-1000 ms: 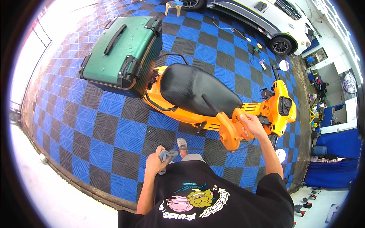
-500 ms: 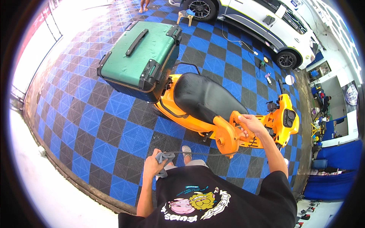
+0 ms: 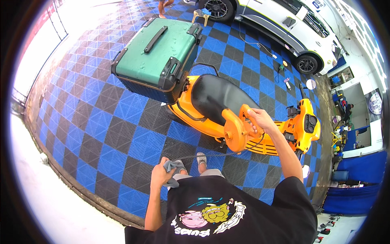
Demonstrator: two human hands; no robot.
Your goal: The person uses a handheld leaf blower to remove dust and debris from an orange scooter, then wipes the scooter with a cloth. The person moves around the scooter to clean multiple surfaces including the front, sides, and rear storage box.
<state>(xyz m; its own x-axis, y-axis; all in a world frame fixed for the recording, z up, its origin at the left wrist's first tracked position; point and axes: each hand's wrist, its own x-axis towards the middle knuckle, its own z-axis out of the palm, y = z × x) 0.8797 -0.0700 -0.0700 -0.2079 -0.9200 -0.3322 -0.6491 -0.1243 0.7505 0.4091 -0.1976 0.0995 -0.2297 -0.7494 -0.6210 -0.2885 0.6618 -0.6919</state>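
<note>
My right hand (image 3: pixel 260 120) grips the handle of an orange handheld air blower (image 3: pixel 235 134), its outlet directed at the black seat (image 3: pixel 219 97) of an orange scooter (image 3: pixel 195 109). From the blower a dark cord (image 3: pixel 203 155) runs across to my left hand (image 3: pixel 160 174). That hand is closed round a grey cloth (image 3: pixel 172 166), and the cord passes at its fingers; whether they also pinch the cord cannot be told. A green top box (image 3: pixel 148 53) with black corners is mounted behind the seat, with water drops on its lid.
Blue and black floor tiles (image 3: pixel 106 144) surround the scooter. Beyond it a white car (image 3: pixel 276 24) is parked, with a small stool (image 3: pixel 201 16) beside its wheel. A hose, bottles (image 3: pixel 287 83) and a green tool (image 3: pixel 281 67) lie nearby. Someone's bare legs (image 3: pixel 163 7) show at the far edge.
The blower has moved left and slightly farther over the seat in my right hand. My left hand keeps the cloth. The scooter and top box sit a little farther right in view.
</note>
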